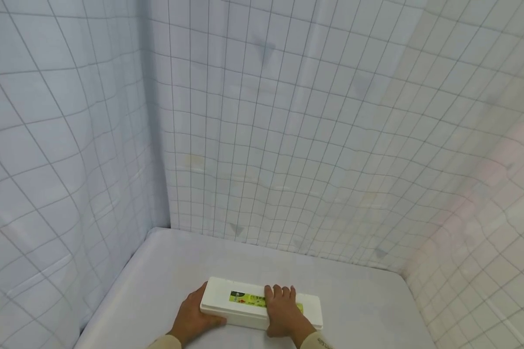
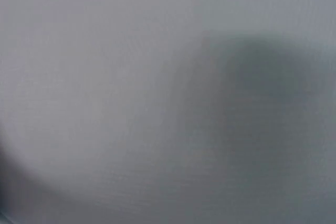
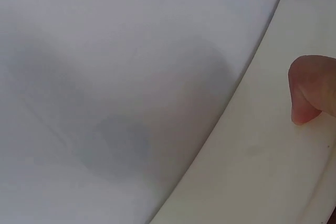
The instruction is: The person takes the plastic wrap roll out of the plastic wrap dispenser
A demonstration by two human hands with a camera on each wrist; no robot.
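Best described as a small curtained booth: closed in to the left, ahead and to the right by pale grid-lined sheeting (image 1: pixel 262 126), hung in creases around a flat white surface (image 1: pixel 367 295) with rounded far corners. Ruled all over in thin dark squares, marked here and there with faint grey triangles (image 1: pixel 237 229), tinged pinkish on the right. Too blurred in the left wrist view to add much; hard to say whether within a home, a workshop or a lab.

The box (image 1: pixel 218 294) looks like smooth, matt plastic.
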